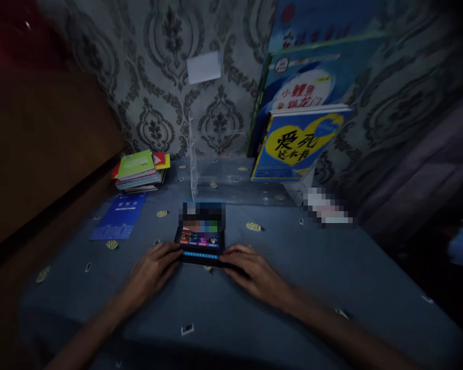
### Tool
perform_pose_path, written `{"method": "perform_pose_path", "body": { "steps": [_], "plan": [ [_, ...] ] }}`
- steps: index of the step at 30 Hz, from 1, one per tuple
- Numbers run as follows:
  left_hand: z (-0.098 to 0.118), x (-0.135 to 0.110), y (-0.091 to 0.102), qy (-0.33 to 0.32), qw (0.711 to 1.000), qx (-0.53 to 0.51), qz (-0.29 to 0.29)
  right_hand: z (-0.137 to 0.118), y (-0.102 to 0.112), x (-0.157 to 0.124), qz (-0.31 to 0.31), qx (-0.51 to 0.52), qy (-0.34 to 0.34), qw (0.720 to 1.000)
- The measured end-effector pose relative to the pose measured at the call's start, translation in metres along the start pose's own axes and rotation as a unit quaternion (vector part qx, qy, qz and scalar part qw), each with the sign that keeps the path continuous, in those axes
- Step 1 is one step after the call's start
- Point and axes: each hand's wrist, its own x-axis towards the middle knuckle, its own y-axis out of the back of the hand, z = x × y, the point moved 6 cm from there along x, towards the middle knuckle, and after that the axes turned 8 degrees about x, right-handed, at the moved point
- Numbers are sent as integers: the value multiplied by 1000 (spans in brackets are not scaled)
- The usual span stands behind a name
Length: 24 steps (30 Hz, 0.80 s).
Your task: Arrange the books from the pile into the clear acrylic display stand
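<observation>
On the table cover in front of me lies a dark flat rectangular item (200,243) with a row of small coloured pictures and a blue strip along its near edge. Its far part is blurred into blocks, so I cannot tell whether it is a box, a booklet or a device. My left hand (153,268) has its bent fingers at the near left corner. At the near right corner, the fingers of my right hand (253,270) grip the edge. Both thumbs point inward, low beside the item.
A blue booklet (118,217) and a stack of small books (139,168) lie at left. Picture books (299,146) lean in a clear acrylic stand (235,182) against the patterned wall (170,77). A pixelated object (327,208) lies at right. The table cover (231,318) shows pineapple prints.
</observation>
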Motion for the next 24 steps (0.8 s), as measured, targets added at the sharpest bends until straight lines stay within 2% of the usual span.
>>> {"method": "perform_pose_path", "body": {
  "steps": [4,7,9,12,15,18,21,24],
  "plan": [
    [-26,-3,-12,12,1000,-13,12,6,1,7,-35,-57,-24,997],
    [-43,4,-19,-12,999,36,-1,17,7,15,-51,-92,-70,992],
    [-48,15,-20,-56,995,76,-44,21,10,19,-55,-91,-92,990],
    [-43,33,-13,-163,975,112,-99,24,13,21,-52,-78,-110,989],
    [-33,48,-7,-251,952,135,-113,23,13,20,-51,-61,-118,990],
    [-29,55,-13,-305,932,159,-118,22,13,18,-44,-46,-117,991],
    [-37,55,-26,-315,927,169,-112,23,14,17,-40,-31,-116,992],
    [-51,54,-37,-269,948,155,-70,27,14,16,-32,-21,-105,994]
  ]
}}
